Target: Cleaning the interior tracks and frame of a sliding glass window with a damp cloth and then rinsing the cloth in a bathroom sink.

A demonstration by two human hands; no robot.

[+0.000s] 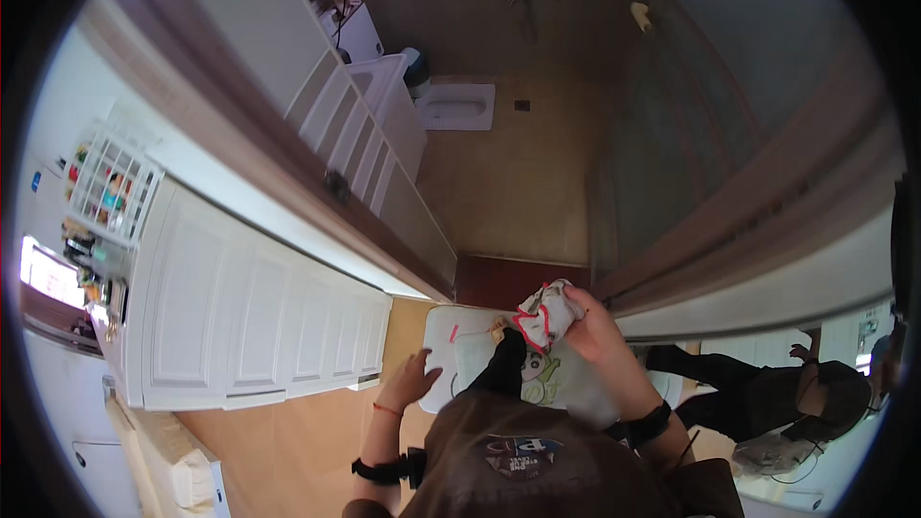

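Observation:
My right hand (591,322) grips a crumpled white cloth (550,313) with red edging, held up in front of my body over the floor mat. My left hand (411,380) hangs at the left with its fingers apart and nothing in it. Below both hands lies a pale floor mat (439,331) with a cartoon print and green writing. One of my feet (498,331) is on the mat; the other is hidden.
A dark red threshold (496,280) leads into a bathroom with a squat toilet (459,108), a floor drain (522,106) and a white washbasin (374,79). White cabinets (266,302) stand at left, bearing a white wire basket (115,183). At right, a mirror (719,432) reflects a person.

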